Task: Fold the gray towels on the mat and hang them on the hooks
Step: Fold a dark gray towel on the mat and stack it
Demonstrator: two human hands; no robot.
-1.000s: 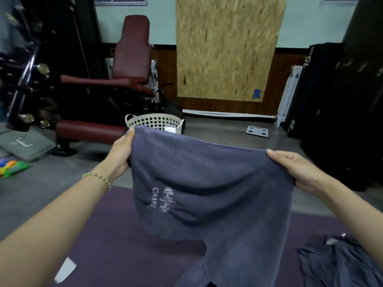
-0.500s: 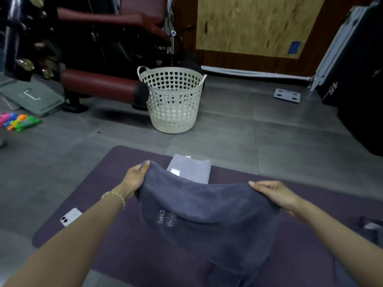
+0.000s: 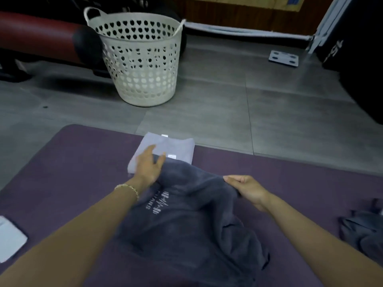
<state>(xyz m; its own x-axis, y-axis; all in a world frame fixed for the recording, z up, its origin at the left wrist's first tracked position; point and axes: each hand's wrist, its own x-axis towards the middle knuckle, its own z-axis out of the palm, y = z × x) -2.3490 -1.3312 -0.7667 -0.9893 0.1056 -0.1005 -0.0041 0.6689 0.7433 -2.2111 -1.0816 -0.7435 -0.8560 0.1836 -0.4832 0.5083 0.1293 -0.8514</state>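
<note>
- dark gray towel (image 3: pixel 186 230) sits rumpled on the purple mat (image 3: pixel 72 162), lower middle of frame
- left hand (image 3: pixel 148 165) loose, fingers spread at its far corner
- right hand (image 3: pixel 246 189) pinching the towel's edge

I'm looking down at a gray tile floor (image 3: pixel 207 112) carrying a purple mat (image 3: pixel 72 162). On the mat, a dark towel (image 3: pixel 186 235) is lying rumpled mid-mat, its far edge reaching a folded towel (image 3: pixel 178 148). A second dark heap (image 3: pixel 362 235) is lying at the right and a phone (image 3: pixel 10 237) at the left. A basket (image 3: pixel 141 59) and a scale (image 3: pixel 284 58) are sitting on the tiles beyond.
</note>
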